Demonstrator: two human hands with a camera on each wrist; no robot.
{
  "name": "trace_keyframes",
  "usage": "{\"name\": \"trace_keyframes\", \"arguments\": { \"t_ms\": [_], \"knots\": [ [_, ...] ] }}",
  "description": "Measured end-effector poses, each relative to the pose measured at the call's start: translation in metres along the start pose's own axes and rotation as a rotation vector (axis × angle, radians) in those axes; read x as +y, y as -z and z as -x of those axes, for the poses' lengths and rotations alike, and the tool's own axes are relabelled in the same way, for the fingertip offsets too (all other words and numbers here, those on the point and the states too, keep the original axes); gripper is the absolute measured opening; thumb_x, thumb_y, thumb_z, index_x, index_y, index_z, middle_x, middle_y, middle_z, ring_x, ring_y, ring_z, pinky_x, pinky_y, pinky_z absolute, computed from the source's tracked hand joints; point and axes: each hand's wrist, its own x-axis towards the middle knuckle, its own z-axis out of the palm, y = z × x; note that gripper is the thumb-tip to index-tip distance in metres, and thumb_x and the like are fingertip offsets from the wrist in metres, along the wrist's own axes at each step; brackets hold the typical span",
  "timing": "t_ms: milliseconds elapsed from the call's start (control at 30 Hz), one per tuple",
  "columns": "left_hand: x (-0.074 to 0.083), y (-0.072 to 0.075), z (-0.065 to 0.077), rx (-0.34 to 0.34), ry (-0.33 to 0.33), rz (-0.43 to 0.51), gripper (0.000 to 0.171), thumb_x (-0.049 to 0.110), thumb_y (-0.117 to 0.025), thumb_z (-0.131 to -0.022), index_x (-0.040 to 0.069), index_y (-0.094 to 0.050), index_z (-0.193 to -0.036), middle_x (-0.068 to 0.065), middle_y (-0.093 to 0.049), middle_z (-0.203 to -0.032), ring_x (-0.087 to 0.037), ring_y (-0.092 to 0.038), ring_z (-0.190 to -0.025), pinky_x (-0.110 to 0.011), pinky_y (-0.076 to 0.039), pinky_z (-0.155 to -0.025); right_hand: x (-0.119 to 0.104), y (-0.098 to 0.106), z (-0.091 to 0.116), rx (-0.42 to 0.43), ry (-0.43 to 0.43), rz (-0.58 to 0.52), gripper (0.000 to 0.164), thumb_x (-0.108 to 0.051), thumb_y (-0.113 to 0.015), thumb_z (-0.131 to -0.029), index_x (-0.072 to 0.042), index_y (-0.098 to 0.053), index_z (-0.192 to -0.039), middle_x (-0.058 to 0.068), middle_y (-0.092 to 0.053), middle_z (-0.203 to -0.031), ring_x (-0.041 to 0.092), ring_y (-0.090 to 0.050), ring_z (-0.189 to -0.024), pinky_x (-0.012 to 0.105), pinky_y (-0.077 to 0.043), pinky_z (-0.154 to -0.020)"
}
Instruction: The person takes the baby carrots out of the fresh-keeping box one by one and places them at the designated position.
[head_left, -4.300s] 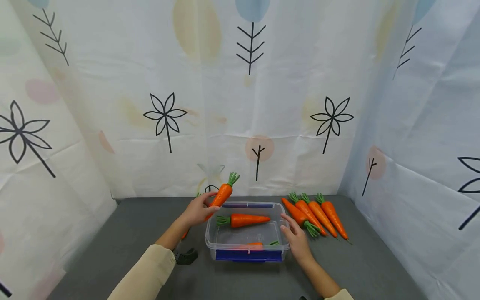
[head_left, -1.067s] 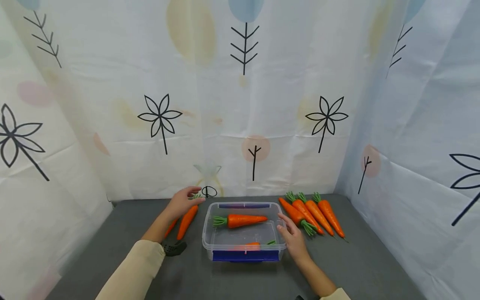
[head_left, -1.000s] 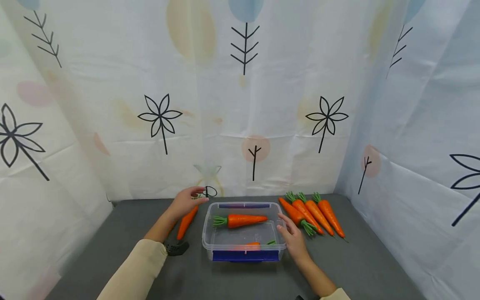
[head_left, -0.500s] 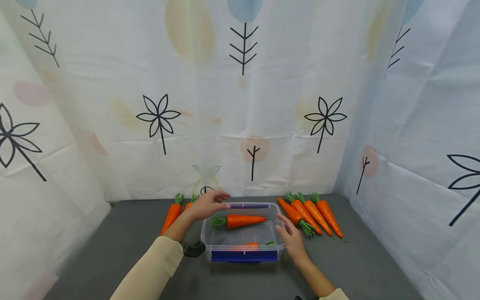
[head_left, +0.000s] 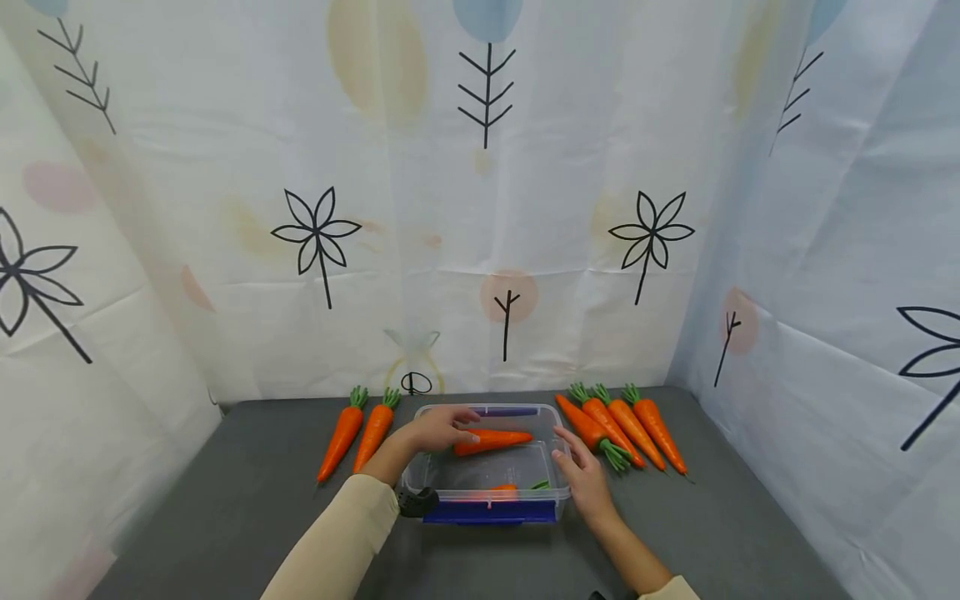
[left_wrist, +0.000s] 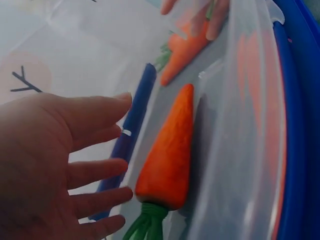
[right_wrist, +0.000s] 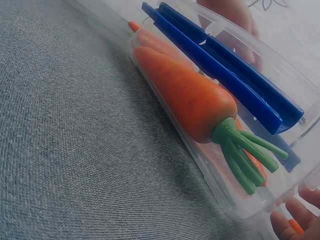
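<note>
A clear plastic box [head_left: 450,475] with blue clips stands mid-table, without a lid on top. Inside it, an orange toy-like carrot [head_left: 498,442] lies crosswise, its green top partly covered by my left hand [head_left: 437,430]. That hand hovers over the box with fingers spread; in the left wrist view a gap shows between the fingers and the carrot [left_wrist: 167,155]. Another carrot [right_wrist: 187,97] lies along the front wall, seen through the plastic in the right wrist view. My right hand [head_left: 588,483] rests its loosely bent fingers at the box's right rim, holding no carrot.
Left of the box lie two carrots side by side, an outer one [head_left: 342,442] and an inner one [head_left: 375,437]. Several carrots [head_left: 630,425] lie to the right, close to my right hand. A patterned white curtain [head_left: 420,317] encloses the grey table [head_left: 247,500].
A carrot that my left hand held over the box now lies on the table at left, beside another. The emptied left hand has moved rightward over the box; the right hand has stayed put.
</note>
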Motion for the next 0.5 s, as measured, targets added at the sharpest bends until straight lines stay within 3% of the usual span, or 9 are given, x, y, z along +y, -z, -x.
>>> {"name": "trace_keyframes", "arguments": {
  "t_ms": [200, 500],
  "knots": [
    [-0.001, -0.011, -0.010, 0.019, 0.083, -0.077, 0.041, 0.025, -0.071, -0.089, 0.005, -0.064, -0.125, -0.014, -0.062, -0.122, -0.032, -0.057, -0.112, -0.049, -0.044, -0.096, -0.001, 0.001, 0.000, -0.026, -0.093, -0.027, 0.040, -0.010, -0.055, -0.099, -0.002, -0.052, -0.138, 0.020, -0.049, -0.142, 0.040, -0.047, -0.126, 0.057, -0.034, -0.104],
    [-0.001, -0.017, -0.016, 0.023, 0.169, -0.214, 0.042, 0.023, -0.079, -0.081, 0.009, -0.068, -0.118, -0.007, -0.065, -0.111, -0.023, -0.057, -0.095, -0.046, -0.046, -0.093, 0.001, 0.000, -0.001, -0.027, -0.075, -0.011, 0.040, -0.008, -0.055, -0.099, -0.001, -0.052, -0.138, 0.019, -0.049, -0.141, 0.039, -0.046, -0.128, 0.056, -0.033, -0.104]
  ]
}}
